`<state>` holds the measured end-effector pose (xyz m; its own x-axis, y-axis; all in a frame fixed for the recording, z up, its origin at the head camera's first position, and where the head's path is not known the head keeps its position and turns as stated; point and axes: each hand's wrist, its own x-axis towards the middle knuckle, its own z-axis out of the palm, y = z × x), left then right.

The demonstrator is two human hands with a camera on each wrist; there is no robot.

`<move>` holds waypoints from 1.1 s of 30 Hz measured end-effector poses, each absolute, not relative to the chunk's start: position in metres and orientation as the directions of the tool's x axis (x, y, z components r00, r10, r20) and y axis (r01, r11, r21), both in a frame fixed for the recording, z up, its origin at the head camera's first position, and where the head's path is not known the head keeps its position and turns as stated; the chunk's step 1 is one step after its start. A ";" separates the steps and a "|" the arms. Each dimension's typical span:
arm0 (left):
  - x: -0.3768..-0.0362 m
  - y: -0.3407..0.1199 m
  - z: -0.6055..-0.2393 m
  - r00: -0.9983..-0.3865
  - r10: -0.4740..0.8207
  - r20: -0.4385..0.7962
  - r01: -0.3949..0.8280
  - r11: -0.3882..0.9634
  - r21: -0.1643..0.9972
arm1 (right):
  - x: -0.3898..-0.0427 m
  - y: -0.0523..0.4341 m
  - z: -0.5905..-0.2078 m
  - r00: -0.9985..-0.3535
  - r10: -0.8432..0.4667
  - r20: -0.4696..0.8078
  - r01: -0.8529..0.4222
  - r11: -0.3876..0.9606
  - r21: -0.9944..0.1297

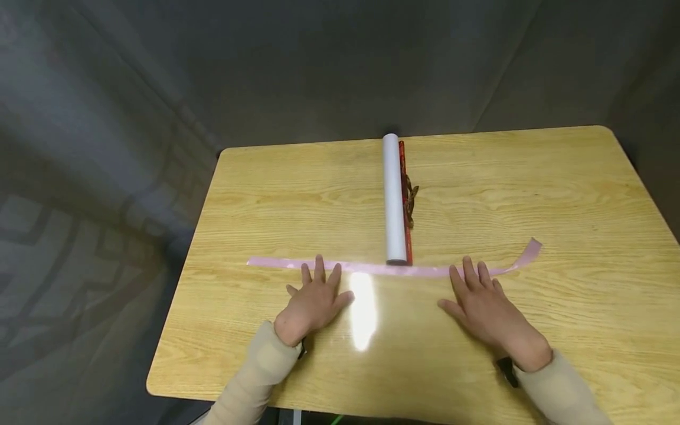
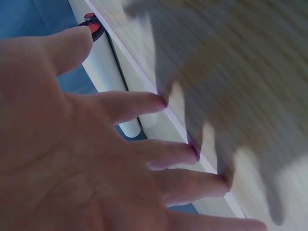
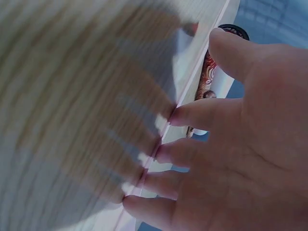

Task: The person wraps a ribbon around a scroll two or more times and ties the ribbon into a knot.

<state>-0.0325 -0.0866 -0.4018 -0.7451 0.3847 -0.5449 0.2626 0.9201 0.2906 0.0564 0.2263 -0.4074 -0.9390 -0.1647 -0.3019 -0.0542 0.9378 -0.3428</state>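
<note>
Resting flat on a wooden table (image 1: 531, 189), the left hand (image 1: 314, 302) and the right hand (image 1: 484, 307) lie palm down with fingers straight and spread, gripping nothing, their fingertips touching a long pink ribbon (image 1: 382, 269) that runs across just ahead of both hands. Between the two hands and just beyond the ribbon lies a rolled white scroll (image 1: 394, 198) with a red edge, pointing away from the person. The ribbon's end past the right hand curls up off the table.
</note>
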 end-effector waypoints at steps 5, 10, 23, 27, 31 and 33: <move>-0.039 -0.084 -0.401 -0.749 0.382 -0.541 0.269 0.922 0.278 | 0.046 0.229 -0.407 -0.931 -0.154 -0.332 -0.013 0.921 -0.390; -0.044 -0.080 -0.400 -0.745 0.366 -0.558 0.252 0.928 0.273 | 0.037 0.230 -0.407 -0.924 -0.153 -0.350 0.000 0.916 -0.401; -0.067 -0.039 -0.391 -0.799 0.506 -0.326 0.352 0.832 0.429 | 0.025 0.228 -0.401 -0.915 -0.186 -0.358 -0.036 0.922 -0.385; -0.093 -0.009 -0.393 -0.796 0.496 -0.348 0.215 0.768 0.603 | 0.027 0.223 -0.403 -0.913 -0.180 -0.368 -0.021 0.918 -0.396; -0.114 0.019 -0.399 -0.830 0.423 -0.364 0.106 0.760 0.641 | 0.032 0.219 -0.405 -0.920 -0.181 -0.347 -0.028 0.915 -0.403; -0.121 0.031 -0.401 -0.848 0.388 -0.361 0.084 0.772 0.630 | 0.033 0.219 -0.405 -0.930 -0.179 -0.322 -0.037 0.915 -0.402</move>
